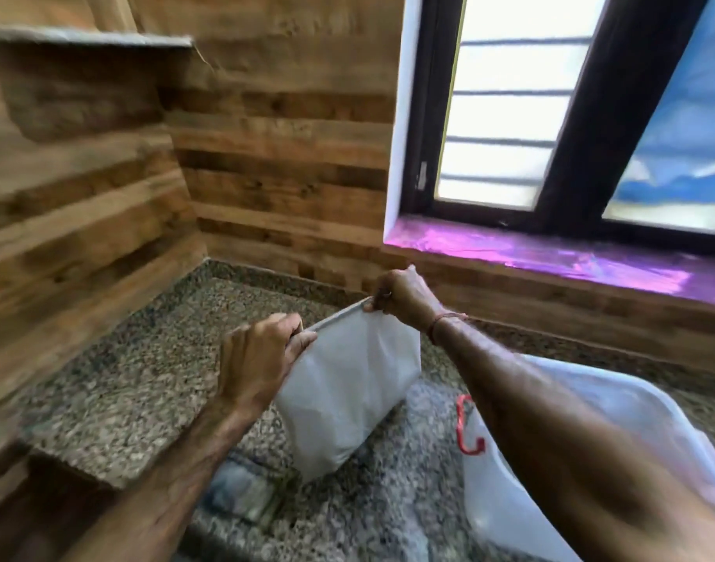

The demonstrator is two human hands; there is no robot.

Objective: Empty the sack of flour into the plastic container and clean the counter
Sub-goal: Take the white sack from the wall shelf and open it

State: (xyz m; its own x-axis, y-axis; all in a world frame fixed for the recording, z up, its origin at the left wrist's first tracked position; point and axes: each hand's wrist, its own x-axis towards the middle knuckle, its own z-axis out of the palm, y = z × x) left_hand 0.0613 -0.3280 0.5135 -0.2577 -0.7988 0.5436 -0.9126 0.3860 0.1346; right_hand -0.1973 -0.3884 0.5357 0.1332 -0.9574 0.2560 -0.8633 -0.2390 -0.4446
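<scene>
A white sack of flour [347, 391] stands upright on the speckled granite counter [144, 358]. My left hand [258, 354] grips the near end of the sack's top edge and my right hand [400, 296] grips the far end, with the top edge stretched straight between them. A clear plastic container [505, 496] with a red clip on its rim lies to the right, mostly hidden under my right forearm.
Wood-panelled walls close the counter's left and back sides. A stone shelf [88, 38] juts from the left wall, high up. At the back right sits a window with a purple sill [550, 253]. A blurred cloth-like item [246, 488] lies on the counter under the sack's near side.
</scene>
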